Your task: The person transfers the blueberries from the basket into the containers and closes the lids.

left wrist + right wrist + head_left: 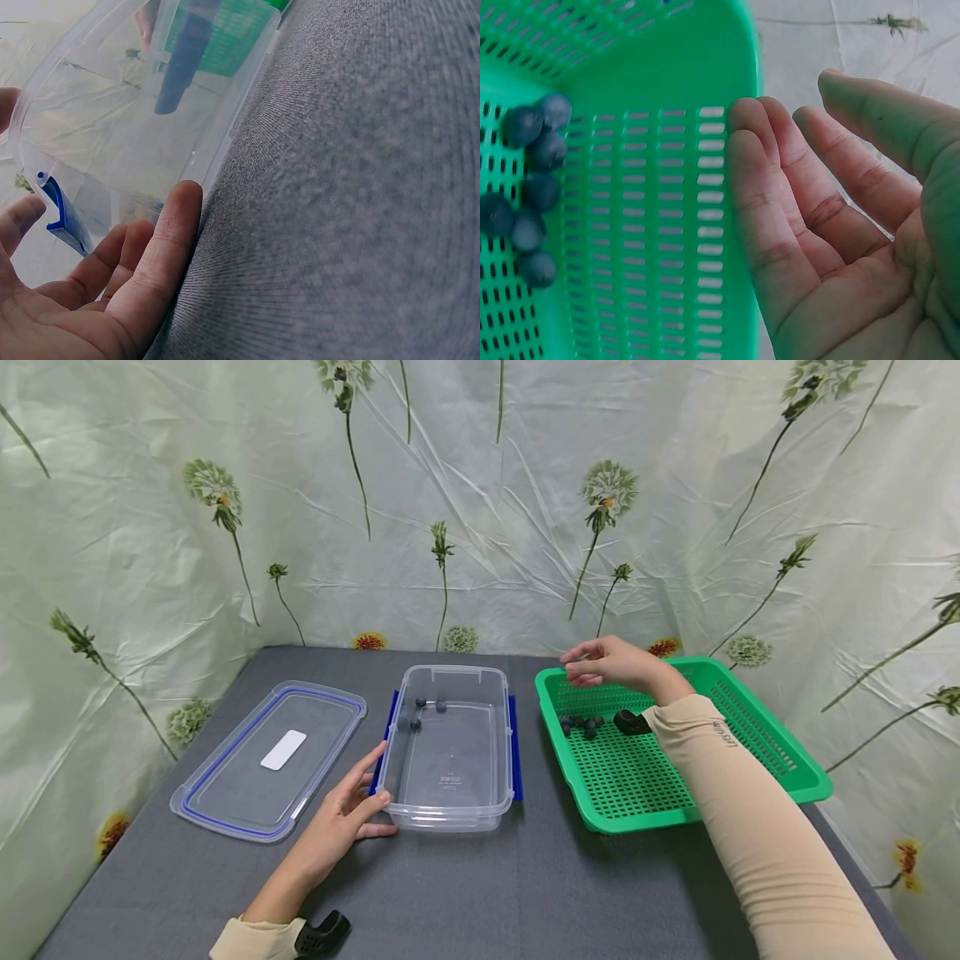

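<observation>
My left hand point(341, 818) rests against the front left corner of a clear plastic box point(450, 768), thumb at the rim and the other fingers spread along the outside. Close to those fingers in the left wrist view is a blue latch point(66, 217). Three blueberries point(441, 706) lie toward the back of the box. My right hand point(615, 664) hovers at the back left rim of a green basket point(600, 814), fingers loosely bent, nothing visible between them. Several blueberries point(542, 191) sit clustered on the basket floor, beyond its slotted wall in the right wrist view.
A clear lid point(311, 727) with a blue seal and a white label point(283, 750) lies left of the box. The grey tabletop point(480, 893) meets a flower-printed cloth point(510, 527) at the back. Both wrists wear black straps.
</observation>
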Tool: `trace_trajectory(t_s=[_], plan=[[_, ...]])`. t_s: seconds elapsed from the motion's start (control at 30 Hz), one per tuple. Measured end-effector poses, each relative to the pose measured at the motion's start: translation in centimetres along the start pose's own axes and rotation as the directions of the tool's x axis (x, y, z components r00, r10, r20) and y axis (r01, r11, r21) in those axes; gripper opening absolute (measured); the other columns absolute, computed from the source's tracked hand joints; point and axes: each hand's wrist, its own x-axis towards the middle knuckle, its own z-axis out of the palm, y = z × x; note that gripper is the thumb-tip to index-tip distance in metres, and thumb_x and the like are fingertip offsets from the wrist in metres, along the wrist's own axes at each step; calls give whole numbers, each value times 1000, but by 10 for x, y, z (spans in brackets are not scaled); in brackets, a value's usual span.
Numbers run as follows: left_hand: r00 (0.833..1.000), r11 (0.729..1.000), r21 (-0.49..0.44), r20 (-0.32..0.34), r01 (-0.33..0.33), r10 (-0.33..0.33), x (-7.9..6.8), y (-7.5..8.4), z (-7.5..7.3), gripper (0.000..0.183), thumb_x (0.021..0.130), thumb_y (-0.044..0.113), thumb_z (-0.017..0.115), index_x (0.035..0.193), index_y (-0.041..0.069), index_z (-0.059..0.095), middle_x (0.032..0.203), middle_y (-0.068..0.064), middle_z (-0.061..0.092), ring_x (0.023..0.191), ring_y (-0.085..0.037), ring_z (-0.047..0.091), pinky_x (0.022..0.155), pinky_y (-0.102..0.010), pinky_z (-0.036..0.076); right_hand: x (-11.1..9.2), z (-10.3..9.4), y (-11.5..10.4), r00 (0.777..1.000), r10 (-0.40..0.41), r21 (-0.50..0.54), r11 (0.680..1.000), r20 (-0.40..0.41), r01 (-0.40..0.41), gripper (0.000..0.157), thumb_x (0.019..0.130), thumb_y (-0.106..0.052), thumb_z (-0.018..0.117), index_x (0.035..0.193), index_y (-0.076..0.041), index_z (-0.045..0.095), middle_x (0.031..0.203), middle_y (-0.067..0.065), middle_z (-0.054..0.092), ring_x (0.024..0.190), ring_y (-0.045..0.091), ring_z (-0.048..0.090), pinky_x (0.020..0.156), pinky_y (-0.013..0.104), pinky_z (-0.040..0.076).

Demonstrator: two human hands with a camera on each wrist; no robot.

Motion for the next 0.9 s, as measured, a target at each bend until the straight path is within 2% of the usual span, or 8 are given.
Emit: trace_trajectory(t_s=[0.27, 0.6, 0.77, 0.9], plan=[[1000, 1000, 2, -1, 9, -9, 0, 0, 0, 72, 111, 12, 57, 172, 31, 24, 152, -34, 37, 128, -45, 56, 85, -42, 69, -8, -9, 18, 999, 38, -5, 999, 2, -38, 49, 111, -20, 61, 151, 8, 52, 118, 6, 77, 101, 9, 72, 91, 25, 61], [1000, 1000, 6, 3, 5, -5, -1, 0, 0, 71, 111, 13, 57, 172, 31, 24, 151, -34, 38, 128, -45, 56, 85, -43, 69, -14, -11, 30, 999, 41, 42, 998, -20, -40, 46, 111, -18, 62, 146, 11, 54, 108, 1, 77, 104, 16, 74, 92, 24, 62], [1000, 1000, 6, 1, 4, -4, -1, 0, 0, 71, 111, 13, 56, 172, 31, 24, 150, -34, 39, 127, -44, 57, 85, -43, 69, -15, -11, 36, 998, 55, 35, 998, 9, -55, 44, 111, -19, 61, 144, 10, 58, 108, -1, 77, 99, 9, 73, 92, 25, 62], [1000, 1000, 5, 1, 4, -4, 0, 0, 0, 72, 111, 13, 56, 172, 30, 23, 151, -34, 39, 127, -44, 57, 85, -43, 69, -16, -11, 42, 996, 75, 34, 996, 42, -77, 46, 111, -17, 60, 147, 11, 55, 110, -2, 76, 101, 8, 72, 95, 26, 61]])
